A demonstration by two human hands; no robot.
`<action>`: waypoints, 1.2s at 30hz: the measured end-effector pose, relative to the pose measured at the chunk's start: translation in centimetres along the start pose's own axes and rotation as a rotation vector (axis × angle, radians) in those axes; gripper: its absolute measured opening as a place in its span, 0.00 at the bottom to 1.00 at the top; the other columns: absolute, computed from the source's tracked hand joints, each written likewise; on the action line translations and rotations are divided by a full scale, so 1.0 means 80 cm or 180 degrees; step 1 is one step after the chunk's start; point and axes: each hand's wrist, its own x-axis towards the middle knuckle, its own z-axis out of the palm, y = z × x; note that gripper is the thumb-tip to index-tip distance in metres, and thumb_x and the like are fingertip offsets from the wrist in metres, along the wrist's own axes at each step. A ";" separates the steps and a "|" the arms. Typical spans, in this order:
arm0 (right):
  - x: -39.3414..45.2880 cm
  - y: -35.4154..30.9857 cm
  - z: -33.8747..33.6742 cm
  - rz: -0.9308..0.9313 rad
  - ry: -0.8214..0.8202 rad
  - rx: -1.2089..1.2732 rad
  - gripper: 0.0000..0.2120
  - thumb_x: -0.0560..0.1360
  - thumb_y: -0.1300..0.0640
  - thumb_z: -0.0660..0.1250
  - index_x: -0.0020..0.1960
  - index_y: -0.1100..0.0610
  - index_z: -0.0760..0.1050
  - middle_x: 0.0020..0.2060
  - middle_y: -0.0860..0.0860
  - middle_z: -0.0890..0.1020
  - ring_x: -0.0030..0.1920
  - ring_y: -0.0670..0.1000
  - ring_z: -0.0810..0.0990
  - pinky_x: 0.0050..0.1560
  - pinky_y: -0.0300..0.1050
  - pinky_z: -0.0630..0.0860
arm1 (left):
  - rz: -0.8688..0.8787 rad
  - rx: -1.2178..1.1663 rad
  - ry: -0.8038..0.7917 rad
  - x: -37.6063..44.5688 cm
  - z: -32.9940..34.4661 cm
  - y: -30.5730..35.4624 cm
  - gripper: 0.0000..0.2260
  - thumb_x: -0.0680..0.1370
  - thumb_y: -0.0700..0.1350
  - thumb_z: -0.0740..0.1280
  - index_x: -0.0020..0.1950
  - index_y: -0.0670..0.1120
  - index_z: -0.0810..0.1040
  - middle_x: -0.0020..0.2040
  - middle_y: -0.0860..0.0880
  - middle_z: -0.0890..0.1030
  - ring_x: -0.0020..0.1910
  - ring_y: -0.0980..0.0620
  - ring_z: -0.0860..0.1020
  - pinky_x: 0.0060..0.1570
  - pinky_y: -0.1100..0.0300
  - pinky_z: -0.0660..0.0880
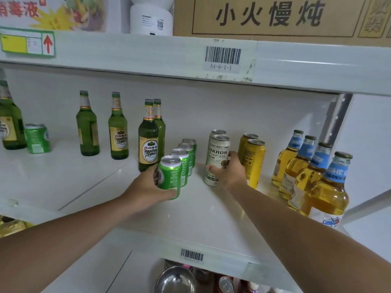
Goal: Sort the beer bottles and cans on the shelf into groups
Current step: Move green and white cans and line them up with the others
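As like joins like, the left hand (148,185) is clamping fingers round the front green can (170,176) of its row, while the right hand (231,170) is wrapping the white can (216,159) ahead of its twin.

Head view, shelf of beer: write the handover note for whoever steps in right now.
Left hand grips the front green can, at the head of a row of four.
Right hand grips the front white can; a second one stands behind it.
Done: yellow cans paired; four amber bottles lined up at right.
Left: a stray green can at far left; green bottles spread apart along the shelf, only two together.
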 end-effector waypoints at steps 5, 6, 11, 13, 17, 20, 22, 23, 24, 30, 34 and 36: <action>0.002 -0.001 0.006 0.0002 0.0058 -0.0088 0.33 0.72 0.48 0.83 0.69 0.54 0.70 0.59 0.52 0.85 0.58 0.56 0.84 0.62 0.56 0.82 | -0.0345 0.0187 -0.0193 -0.007 -0.024 -0.011 0.53 0.68 0.45 0.79 0.89 0.52 0.55 0.82 0.52 0.69 0.80 0.50 0.71 0.73 0.55 0.72; 0.002 -0.002 0.007 -0.0016 0.0084 -0.0115 0.34 0.71 0.47 0.83 0.70 0.54 0.70 0.59 0.52 0.85 0.58 0.56 0.84 0.62 0.56 0.82 | -0.0404 0.0242 -0.0163 -0.009 -0.029 -0.013 0.51 0.72 0.40 0.77 0.89 0.50 0.51 0.84 0.49 0.66 0.81 0.48 0.69 0.72 0.55 0.71; 0.001 -0.005 0.015 -0.0012 0.0154 -0.0170 0.36 0.71 0.45 0.83 0.71 0.54 0.70 0.60 0.52 0.84 0.59 0.56 0.84 0.62 0.56 0.82 | -0.0403 0.0540 -0.0103 -0.013 -0.052 -0.029 0.46 0.78 0.34 0.70 0.90 0.50 0.49 0.86 0.47 0.64 0.83 0.48 0.66 0.74 0.56 0.68; 0.002 -0.004 0.018 0.0045 0.0176 -0.0219 0.36 0.71 0.44 0.83 0.71 0.54 0.71 0.60 0.52 0.84 0.59 0.56 0.84 0.61 0.56 0.83 | -0.0357 0.0606 -0.0108 -0.013 -0.059 -0.036 0.45 0.78 0.34 0.70 0.89 0.50 0.51 0.86 0.46 0.64 0.83 0.48 0.66 0.73 0.57 0.68; 0.009 -0.004 0.022 0.0326 0.0127 -0.0189 0.33 0.71 0.42 0.82 0.68 0.55 0.73 0.57 0.52 0.84 0.57 0.58 0.84 0.58 0.56 0.83 | -0.0127 0.0894 -0.0113 -0.018 -0.068 -0.042 0.39 0.79 0.39 0.71 0.87 0.50 0.58 0.84 0.48 0.68 0.83 0.50 0.67 0.75 0.57 0.67; 0.007 -0.004 0.018 0.0314 0.0059 -0.0221 0.36 0.72 0.42 0.81 0.71 0.56 0.72 0.60 0.53 0.83 0.56 0.56 0.83 0.56 0.52 0.82 | 0.0075 0.1189 0.0015 -0.017 -0.076 -0.038 0.32 0.81 0.45 0.70 0.84 0.51 0.65 0.82 0.49 0.71 0.81 0.52 0.70 0.77 0.56 0.67; -0.003 0.000 0.017 0.0352 0.0077 -0.0192 0.41 0.72 0.40 0.80 0.76 0.57 0.69 0.63 0.56 0.83 0.60 0.58 0.83 0.59 0.53 0.81 | 0.0201 0.1431 0.0094 -0.017 -0.081 -0.031 0.29 0.82 0.48 0.69 0.83 0.51 0.68 0.81 0.50 0.73 0.79 0.53 0.71 0.76 0.56 0.69; -0.009 0.002 0.016 0.0376 0.0116 -0.0221 0.43 0.72 0.38 0.79 0.78 0.57 0.67 0.65 0.57 0.82 0.63 0.59 0.82 0.62 0.55 0.80 | 0.0263 0.1553 0.0106 -0.016 -0.084 -0.027 0.29 0.82 0.49 0.68 0.83 0.51 0.68 0.80 0.50 0.74 0.78 0.52 0.72 0.76 0.54 0.70; -0.018 0.003 0.014 0.0379 0.0147 -0.0302 0.43 0.73 0.37 0.78 0.78 0.57 0.66 0.68 0.58 0.81 0.65 0.60 0.81 0.64 0.57 0.79 | 0.0318 0.1697 0.0096 -0.015 -0.087 -0.025 0.28 0.82 0.51 0.67 0.83 0.51 0.68 0.80 0.50 0.74 0.78 0.51 0.73 0.76 0.53 0.71; -0.079 -0.006 -0.005 -0.0041 -0.0144 -0.1109 0.29 0.79 0.38 0.70 0.74 0.53 0.71 0.70 0.57 0.77 0.68 0.58 0.77 0.64 0.52 0.75 | 0.0338 0.2194 0.0066 -0.022 -0.098 -0.016 0.27 0.84 0.55 0.65 0.82 0.51 0.69 0.79 0.49 0.75 0.73 0.47 0.76 0.70 0.50 0.76; -0.109 -0.023 -0.031 -0.0435 -0.0724 -0.1776 0.27 0.80 0.39 0.69 0.74 0.51 0.74 0.70 0.55 0.78 0.67 0.57 0.78 0.63 0.51 0.76 | 0.0284 0.2342 0.0063 -0.045 -0.100 -0.007 0.26 0.84 0.57 0.64 0.82 0.52 0.69 0.79 0.50 0.74 0.74 0.46 0.74 0.70 0.49 0.75; -0.122 -0.032 -0.044 -0.0566 -0.0913 -0.2036 0.23 0.80 0.40 0.69 0.72 0.49 0.77 0.68 0.53 0.80 0.65 0.56 0.79 0.62 0.50 0.77 | 0.0240 0.2460 0.0060 -0.059 -0.102 0.000 0.25 0.84 0.58 0.63 0.81 0.54 0.70 0.79 0.51 0.74 0.74 0.47 0.74 0.69 0.50 0.74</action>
